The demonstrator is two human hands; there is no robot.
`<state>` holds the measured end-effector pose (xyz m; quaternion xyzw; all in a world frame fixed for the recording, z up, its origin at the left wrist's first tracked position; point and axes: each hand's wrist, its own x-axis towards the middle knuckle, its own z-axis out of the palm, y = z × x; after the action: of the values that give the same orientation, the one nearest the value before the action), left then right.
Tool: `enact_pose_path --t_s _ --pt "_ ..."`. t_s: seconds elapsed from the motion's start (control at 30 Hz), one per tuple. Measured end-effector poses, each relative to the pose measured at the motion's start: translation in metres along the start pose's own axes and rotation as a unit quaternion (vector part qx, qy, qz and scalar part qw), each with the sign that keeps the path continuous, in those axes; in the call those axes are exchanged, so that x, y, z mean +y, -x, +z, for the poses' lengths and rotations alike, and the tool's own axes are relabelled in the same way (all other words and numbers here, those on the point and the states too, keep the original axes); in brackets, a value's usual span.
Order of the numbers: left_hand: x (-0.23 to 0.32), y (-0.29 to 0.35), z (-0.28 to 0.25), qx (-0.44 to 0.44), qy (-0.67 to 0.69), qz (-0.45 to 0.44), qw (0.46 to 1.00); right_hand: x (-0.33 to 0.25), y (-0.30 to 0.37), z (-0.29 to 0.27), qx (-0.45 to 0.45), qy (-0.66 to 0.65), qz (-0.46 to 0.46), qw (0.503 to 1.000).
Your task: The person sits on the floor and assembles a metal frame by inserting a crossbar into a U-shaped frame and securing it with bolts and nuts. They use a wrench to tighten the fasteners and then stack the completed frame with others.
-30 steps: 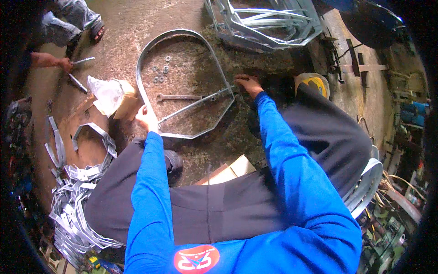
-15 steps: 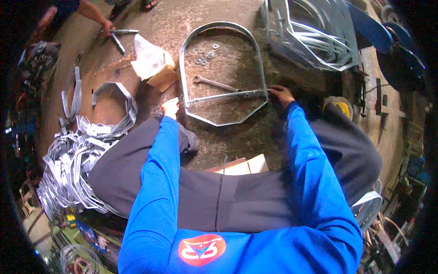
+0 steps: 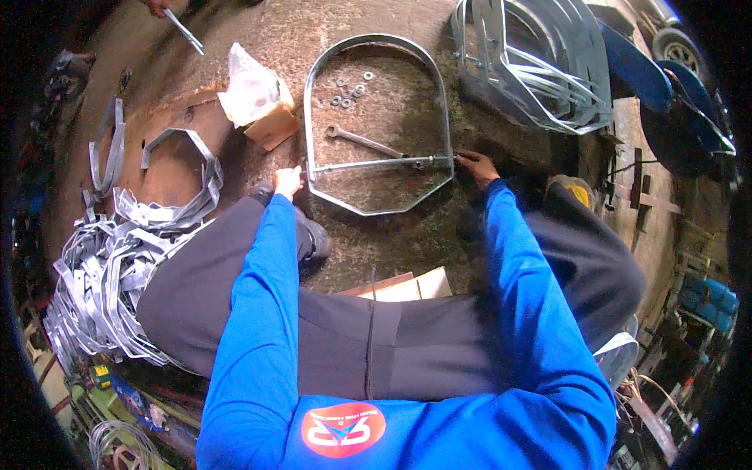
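Observation:
A metal hoop frame (image 3: 446, 102), rounded at the far side and angled at the near side, lies on the ground before me. A thin metal rod (image 3: 360, 164) crosses it from side to side, with small nuts near its right end. My left hand (image 3: 288, 182) is closed in a pinch beside the frame's left edge, at the rod's end; what its fingertips hold is too small to make out. At the opposite edge, my right hand (image 3: 477, 168) pinches the rod's right end. A wrench (image 3: 364, 142) and several loose nuts or washers (image 3: 346, 102) lie inside the hoop.
A plastic bag on a cardboard box (image 3: 272, 129) stands left of the hoop. Bent metal strips (image 3: 117, 258) are heaped by my left leg. More hoop frames (image 3: 533, 70) are stacked at the far right. A co-worker's hand (image 3: 157, 6) holds rods at the far left.
The co-worker's hand has moved up toward the picture's edge, its rods now side by side. The view has shifted slightly. My hands stay at the two sides of the hoop.

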<state>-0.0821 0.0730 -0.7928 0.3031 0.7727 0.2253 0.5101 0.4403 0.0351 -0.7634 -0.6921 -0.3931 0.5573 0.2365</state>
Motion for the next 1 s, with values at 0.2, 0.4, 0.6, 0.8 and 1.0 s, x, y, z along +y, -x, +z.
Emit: enact_pose_path --t_s 0.2,0.4,0.6,0.8,1.0 --pt "-0.001 0.007 -0.007 -0.026 0.023 0.044 0.998 0.004 -0.011 0.0 -0.031 0.005 0.05 0.998" --pt "0.02 0.016 -0.001 -0.08 0.006 -0.015 0.997 0.043 -0.032 -0.002 -0.016 -0.065 -0.007 0.998" --pt "0.013 0.012 -0.007 -0.128 0.117 -0.03 0.984 0.037 -0.041 -0.005 -0.003 0.064 0.057 0.996" --pt "0.017 0.025 -0.01 -0.102 0.114 -0.052 0.987 0.032 -0.037 0.012 0.043 0.141 0.044 0.988" --pt "0.023 0.024 0.011 -0.009 0.101 -0.003 0.995 0.059 -0.06 0.0 0.094 0.25 0.064 0.962"
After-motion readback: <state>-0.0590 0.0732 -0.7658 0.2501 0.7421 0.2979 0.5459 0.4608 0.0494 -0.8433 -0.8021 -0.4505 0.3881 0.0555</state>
